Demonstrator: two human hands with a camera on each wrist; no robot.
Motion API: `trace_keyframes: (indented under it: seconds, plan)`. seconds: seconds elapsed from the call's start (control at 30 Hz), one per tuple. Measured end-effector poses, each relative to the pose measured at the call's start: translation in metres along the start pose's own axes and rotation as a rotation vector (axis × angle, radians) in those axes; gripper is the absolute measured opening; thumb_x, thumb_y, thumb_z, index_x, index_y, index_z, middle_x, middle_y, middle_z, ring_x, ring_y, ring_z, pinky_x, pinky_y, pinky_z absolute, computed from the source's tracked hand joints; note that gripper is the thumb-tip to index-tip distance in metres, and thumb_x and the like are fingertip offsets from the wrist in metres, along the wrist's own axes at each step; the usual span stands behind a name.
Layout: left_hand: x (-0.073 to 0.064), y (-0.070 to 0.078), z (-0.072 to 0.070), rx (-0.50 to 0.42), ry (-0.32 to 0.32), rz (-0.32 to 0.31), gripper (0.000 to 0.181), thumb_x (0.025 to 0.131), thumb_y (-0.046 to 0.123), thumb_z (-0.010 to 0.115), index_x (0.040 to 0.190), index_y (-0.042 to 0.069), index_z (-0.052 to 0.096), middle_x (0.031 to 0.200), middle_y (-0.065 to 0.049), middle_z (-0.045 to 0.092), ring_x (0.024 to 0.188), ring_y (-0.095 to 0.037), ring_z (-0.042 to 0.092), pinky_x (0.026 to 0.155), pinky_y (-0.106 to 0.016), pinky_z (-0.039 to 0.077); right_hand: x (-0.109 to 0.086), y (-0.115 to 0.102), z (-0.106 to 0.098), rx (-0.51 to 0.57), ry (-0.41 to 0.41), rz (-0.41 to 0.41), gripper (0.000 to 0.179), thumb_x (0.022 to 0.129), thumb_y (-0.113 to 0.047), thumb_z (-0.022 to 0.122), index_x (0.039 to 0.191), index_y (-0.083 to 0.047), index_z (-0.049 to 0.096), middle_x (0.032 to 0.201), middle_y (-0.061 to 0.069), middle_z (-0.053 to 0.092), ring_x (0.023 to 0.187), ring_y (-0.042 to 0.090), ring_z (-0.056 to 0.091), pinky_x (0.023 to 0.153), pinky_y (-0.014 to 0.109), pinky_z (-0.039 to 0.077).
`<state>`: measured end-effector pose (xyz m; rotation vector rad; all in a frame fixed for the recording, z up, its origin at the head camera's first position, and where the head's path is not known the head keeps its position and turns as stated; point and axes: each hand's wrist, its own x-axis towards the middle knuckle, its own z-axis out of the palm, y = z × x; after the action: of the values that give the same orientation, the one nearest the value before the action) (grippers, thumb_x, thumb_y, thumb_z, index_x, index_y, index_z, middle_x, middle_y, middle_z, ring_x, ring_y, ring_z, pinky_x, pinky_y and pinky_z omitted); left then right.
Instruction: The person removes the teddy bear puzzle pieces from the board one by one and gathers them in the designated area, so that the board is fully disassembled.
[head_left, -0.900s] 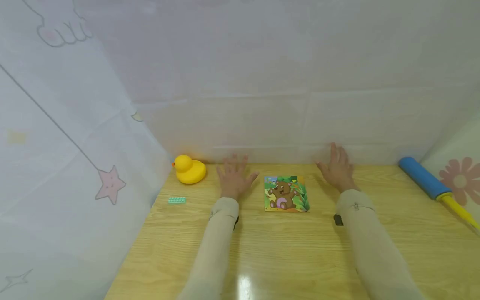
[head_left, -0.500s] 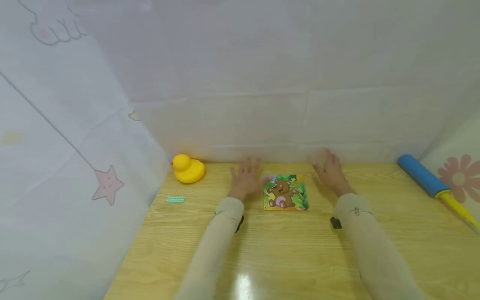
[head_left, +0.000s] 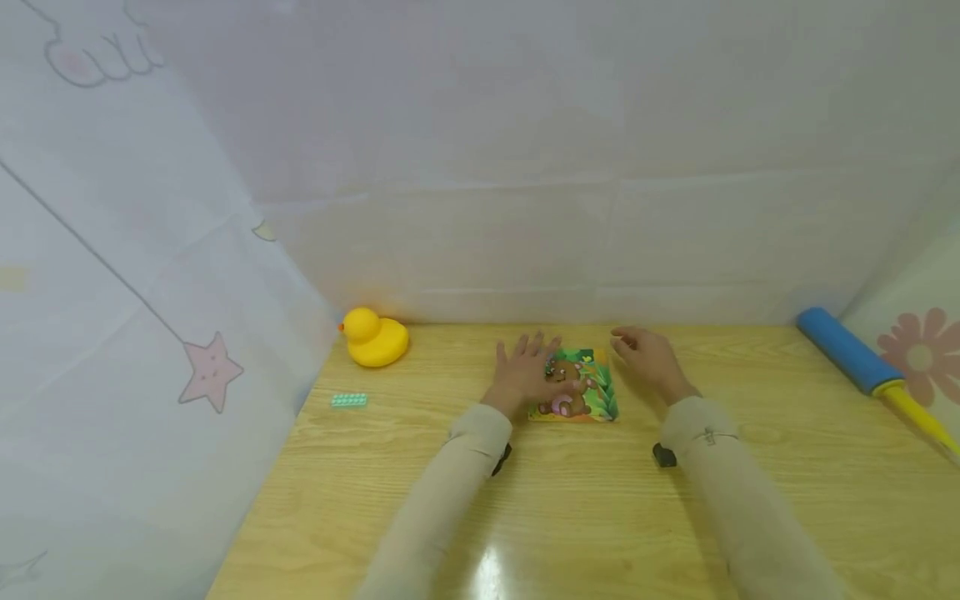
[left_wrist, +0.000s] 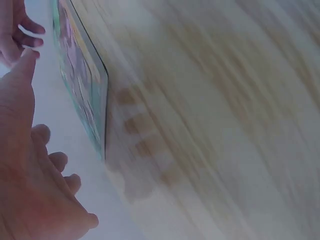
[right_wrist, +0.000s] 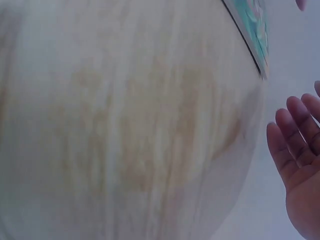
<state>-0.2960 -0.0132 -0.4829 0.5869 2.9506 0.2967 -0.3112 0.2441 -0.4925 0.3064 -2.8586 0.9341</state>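
Behind a light wood-grain table (head_left: pixel 570 508), pale cloth (head_left: pixel 480 167) with faint horizontal creases, meeting printed panels at both sides. Midway along the far part of the table, lying flat: a thin, squarish picture board (head_left: pixel 597 396), with a brown bear, pink belly and one paw raised among green leaves, plus orange at the border; rounded at the corner in the left wrist view. Above its left part and clear of it, left hand (head_left: pixel 522 375), fingers spread and released. Just beside its far right corner, also apart, right hand (head_left: pixel 651 360), fingers loose and slightly bent. Farther left, a yellow duck (head_left: pixel 377 337) and a small turquoise strip (head_left: pixel 349 400); at far right, a blue-and-yellow pump-like tool (head_left: pixel 855 354). On the left panel, a pink star (head_left: pixel 212 372); on the right one, a reddish flower (head_left: pixel 921 357). Toward the near edge, a bright glare on the wood.
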Motion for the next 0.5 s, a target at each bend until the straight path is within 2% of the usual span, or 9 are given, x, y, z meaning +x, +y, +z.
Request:
trace_keyframes:
  seconds: [0.23, 0.5]
  plan:
    - [-0.001, 0.015, 0.005, 0.044, -0.027, -0.007, 0.094, 0.090, 0.081, 0.044, 0.164, 0.030, 0.016, 0.172, -0.002, 0.018, 0.158, -0.029, 0.018, 0.124, -0.067, 0.009, -0.002, -0.010, 0.010, 0.051, -0.038, 0.084, 0.039, 0.106, -0.028, 0.051, 0.133, -0.004, 0.065, 0.122, 0.023, 0.070, 0.107, 0.038, 0.067, 0.092, 0.054, 0.055]
    - [-0.001, 0.027, 0.007, 0.087, -0.049, -0.015, 0.083, 0.095, 0.077, 0.040, 0.162, 0.030, 0.028, 0.171, 0.002, 0.021, 0.158, -0.024, 0.021, 0.124, -0.067, 0.009, -0.002, -0.021, 0.015, 0.086, -0.108, 0.177, 0.037, 0.106, -0.025, 0.051, 0.129, -0.002, 0.068, 0.133, 0.023, 0.066, 0.129, 0.045, 0.057, 0.106, 0.060, 0.047]
